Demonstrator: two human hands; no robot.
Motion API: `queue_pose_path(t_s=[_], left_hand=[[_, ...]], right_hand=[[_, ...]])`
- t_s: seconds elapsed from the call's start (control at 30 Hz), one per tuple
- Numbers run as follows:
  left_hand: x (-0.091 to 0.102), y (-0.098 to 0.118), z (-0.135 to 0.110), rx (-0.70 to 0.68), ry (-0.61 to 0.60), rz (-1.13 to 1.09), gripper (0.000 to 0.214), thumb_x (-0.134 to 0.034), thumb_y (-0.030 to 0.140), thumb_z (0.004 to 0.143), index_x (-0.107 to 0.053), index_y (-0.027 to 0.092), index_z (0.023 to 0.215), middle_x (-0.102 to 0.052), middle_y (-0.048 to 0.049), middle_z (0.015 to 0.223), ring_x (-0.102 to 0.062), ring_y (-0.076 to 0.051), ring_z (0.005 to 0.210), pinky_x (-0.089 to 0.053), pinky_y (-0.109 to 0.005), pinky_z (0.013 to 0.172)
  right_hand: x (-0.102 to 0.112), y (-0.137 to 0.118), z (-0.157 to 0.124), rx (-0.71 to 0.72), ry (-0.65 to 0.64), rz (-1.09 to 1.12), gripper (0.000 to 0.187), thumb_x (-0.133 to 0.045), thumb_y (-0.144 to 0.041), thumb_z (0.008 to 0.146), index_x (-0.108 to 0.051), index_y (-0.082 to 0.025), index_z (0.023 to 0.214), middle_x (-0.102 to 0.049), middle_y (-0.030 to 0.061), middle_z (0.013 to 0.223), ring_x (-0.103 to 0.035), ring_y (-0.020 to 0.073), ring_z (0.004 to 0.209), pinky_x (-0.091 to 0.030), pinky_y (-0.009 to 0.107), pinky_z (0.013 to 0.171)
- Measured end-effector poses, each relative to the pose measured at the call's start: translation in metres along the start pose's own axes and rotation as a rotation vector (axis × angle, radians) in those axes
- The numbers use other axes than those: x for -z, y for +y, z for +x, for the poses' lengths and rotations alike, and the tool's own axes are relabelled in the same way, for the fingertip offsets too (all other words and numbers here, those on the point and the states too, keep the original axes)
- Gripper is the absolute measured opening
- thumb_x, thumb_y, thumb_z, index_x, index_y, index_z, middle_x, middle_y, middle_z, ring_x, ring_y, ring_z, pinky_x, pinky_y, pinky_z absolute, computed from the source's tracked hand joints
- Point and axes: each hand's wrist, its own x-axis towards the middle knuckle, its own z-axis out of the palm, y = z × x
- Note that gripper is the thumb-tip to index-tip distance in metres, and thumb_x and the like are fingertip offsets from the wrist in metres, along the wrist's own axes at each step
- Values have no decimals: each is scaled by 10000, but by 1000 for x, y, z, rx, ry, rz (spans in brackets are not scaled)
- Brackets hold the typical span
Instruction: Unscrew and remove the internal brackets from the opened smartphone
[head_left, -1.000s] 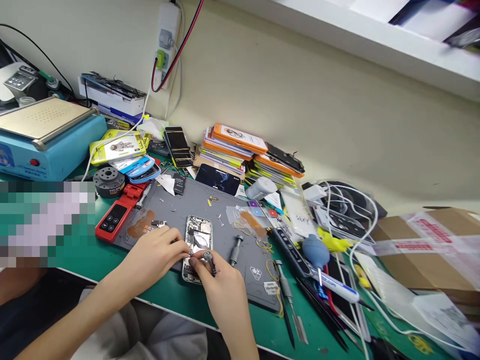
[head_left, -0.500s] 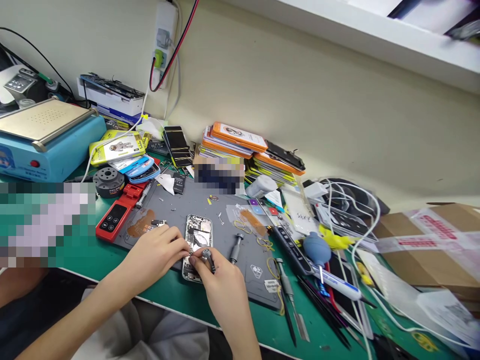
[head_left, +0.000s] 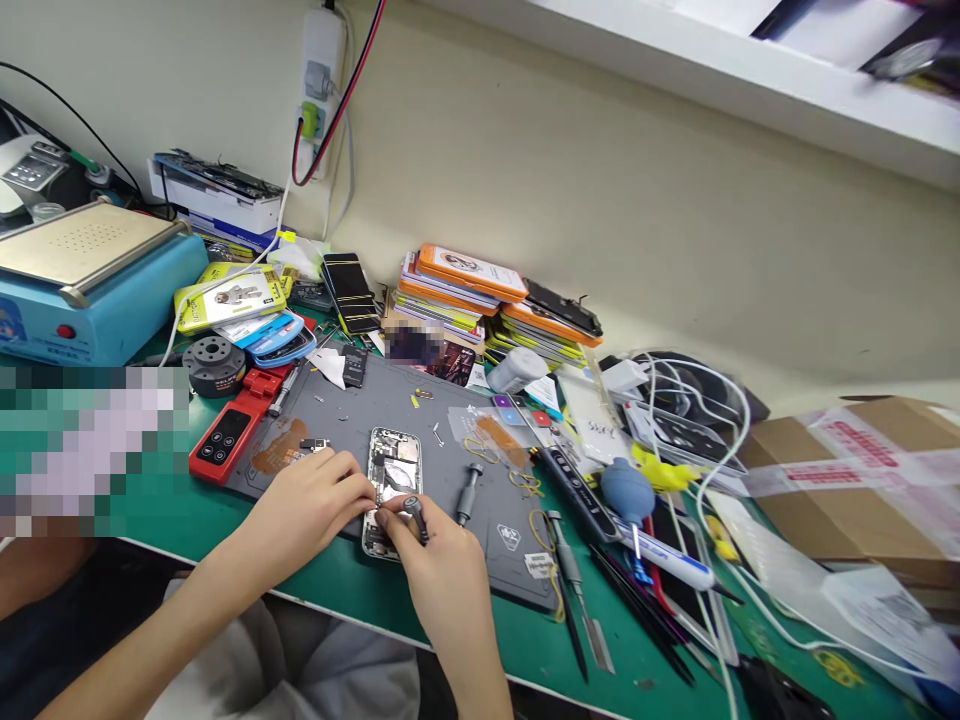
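An opened phone [head_left: 396,460] with its inner parts bare lies on a grey work mat [head_left: 360,400]. My right hand [head_left: 442,550] is closed around a small screwdriver [head_left: 412,512], whose round grey end sticks up between the fingers. Thumb and fingertips of that hand meet over the lower half of the phone. From the left, my left hand [head_left: 322,495] reaches the phone's edge with its fingers pinched together. Whatever lies between those fingertips is too small to make out. A second grey screwdriver [head_left: 469,495] lies on the mat to the right of the phone.
A red device [head_left: 225,440] lies along the mat's left edge. On the right are a blue air blower [head_left: 628,488], a black pen-like tool [head_left: 574,490], tweezers and cables. Stacked boxes [head_left: 465,285] stand at the back, and a cardboard box [head_left: 840,480] at far right.
The whole view has shifted slightly, so things appear a little further left. Both hands keep nearly the same pose at the phone.
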Motion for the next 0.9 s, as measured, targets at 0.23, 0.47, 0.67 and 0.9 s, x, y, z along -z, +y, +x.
queue_pose_path(t_s=[0.23,0.47,0.67,0.9], left_hand=[[-2,-2,-2,14,-10,-4,207,-578,269,1170,-707,211,1018,-690,-30,1024,-607,-225,885,-455,-358,781],[0,0,-1,18,-11,10,242,-545,280,1183,-700,210,1010,-693,-32,1023,-596,-220,870,-460,-362,773],[0,0,-1,23,-15,-5,243,-536,282,1188,-703,212,1027,-696,-33,1030,-616,-216,887,-473,-353,785],[3,1,0,12,-15,8,243,-543,280,1186,-710,209,1025,-706,-33,1022,-631,-218,892,-476,-350,789]], right_hand=[[3,0,2,18,-9,-6,397,-575,-629,919,-777,-289,889,-696,13,728,-578,234,702,-367,304,658],[3,-1,3,32,-14,-17,402,-555,-625,931,-756,-279,891,-727,30,758,-596,247,701,-380,321,677],[2,4,0,30,-11,-4,373,-567,-605,957,-765,-291,929,-742,22,795,-616,247,731,-387,321,700],[-5,6,-5,32,36,57,418,-596,-649,966,-781,-285,1054,-713,6,776,-639,243,728,-422,314,694]])
